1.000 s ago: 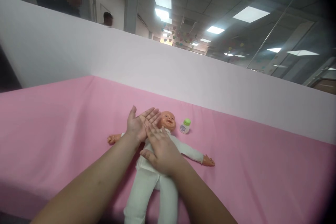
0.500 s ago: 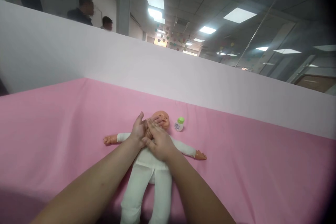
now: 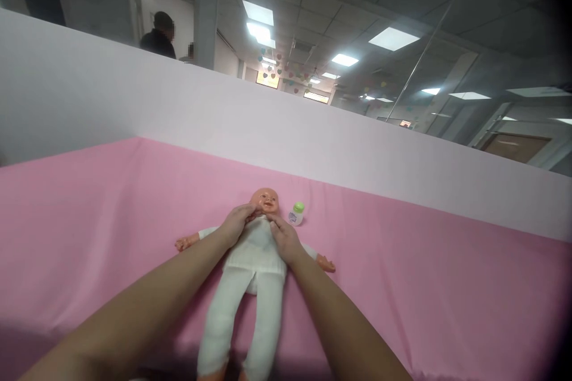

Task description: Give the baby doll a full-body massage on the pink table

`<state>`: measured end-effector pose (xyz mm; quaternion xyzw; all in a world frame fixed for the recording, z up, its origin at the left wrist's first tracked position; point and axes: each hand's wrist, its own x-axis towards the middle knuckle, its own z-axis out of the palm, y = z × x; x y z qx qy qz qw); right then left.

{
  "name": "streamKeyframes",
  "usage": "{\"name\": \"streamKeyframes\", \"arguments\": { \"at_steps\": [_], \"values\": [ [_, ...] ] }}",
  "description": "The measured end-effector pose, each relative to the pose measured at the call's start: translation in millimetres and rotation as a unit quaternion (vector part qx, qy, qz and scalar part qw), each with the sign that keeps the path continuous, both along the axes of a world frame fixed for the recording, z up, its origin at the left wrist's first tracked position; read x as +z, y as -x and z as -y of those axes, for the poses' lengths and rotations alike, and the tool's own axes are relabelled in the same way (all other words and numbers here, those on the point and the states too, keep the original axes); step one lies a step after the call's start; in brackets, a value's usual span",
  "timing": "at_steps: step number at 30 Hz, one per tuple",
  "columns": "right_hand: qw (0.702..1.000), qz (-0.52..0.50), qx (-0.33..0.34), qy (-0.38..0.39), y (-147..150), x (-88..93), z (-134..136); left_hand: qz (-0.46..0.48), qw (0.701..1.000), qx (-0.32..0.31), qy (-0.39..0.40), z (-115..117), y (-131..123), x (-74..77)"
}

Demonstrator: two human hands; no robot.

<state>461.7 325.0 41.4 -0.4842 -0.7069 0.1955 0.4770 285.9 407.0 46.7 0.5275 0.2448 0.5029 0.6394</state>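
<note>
A baby doll (image 3: 257, 253) in white clothes lies on its back on a pink sheet (image 3: 379, 286), arms spread and head away from me. My left hand (image 3: 238, 224) rests at the left side of its neck and upper chest, fingers stretched out. On the opposite side, my right hand (image 3: 285, 239) lies at the doll's right-hand shoulder and neck, fingers extended. Neither hand grips anything; some fingertips are hard to make out against the doll. Beside the doll's head stands a small clear bottle (image 3: 295, 214) with a green cap.
A white padded wall (image 3: 277, 125) runs behind the pink surface. Beyond it are a glass partition with ceiling lights, and a doorway where a person (image 3: 159, 36) in dark clothes and part of another person show.
My hands, pressed together palm to palm above the doll's chest before, have parted and come down on either side of its neck. The view has shifted slightly.
</note>
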Motion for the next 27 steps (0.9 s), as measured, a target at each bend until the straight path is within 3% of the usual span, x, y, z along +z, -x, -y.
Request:
{"name": "streamKeyframes", "arguments": {
  "at_steps": [4,7,9,12,14,16,21,27],
  "values": [
    [0.999,0.038,-0.009,0.014,-5,-1.2,-9,-0.079,0.996,0.015,-0.038,-12,8,-5.2],
    [0.993,0.112,0.015,-0.027,-5,7.0,6,-0.205,0.969,0.064,-0.126,-14,26,-10.2],
    [0.979,0.183,0.053,-0.066,2,20.2,28,-0.292,0.932,0.112,-0.181,-17,37,-11.8],
    [0.945,0.284,0.140,-0.079,23,43.0,64,-0.355,0.902,0.154,-0.194,-26,46,-12.2],
    [0.925,0.312,0.208,-0.065,36,51.2,79,-0.375,0.893,0.149,-0.198,-30,46,-12.2],
    [0.917,0.323,0.230,-0.042,42,50.9,80,-0.401,0.881,0.133,-0.211,-32,42,-11.9],
    [0.935,0.332,0.125,0.027,21,31.6,43,-0.480,0.839,0.108,-0.232,-30,35,-7.6],
    [0.946,0.308,-0.029,0.093,-17,15.3,9,-0.472,0.846,0.126,-0.214,-29,34,-1.9]
  ]
}}
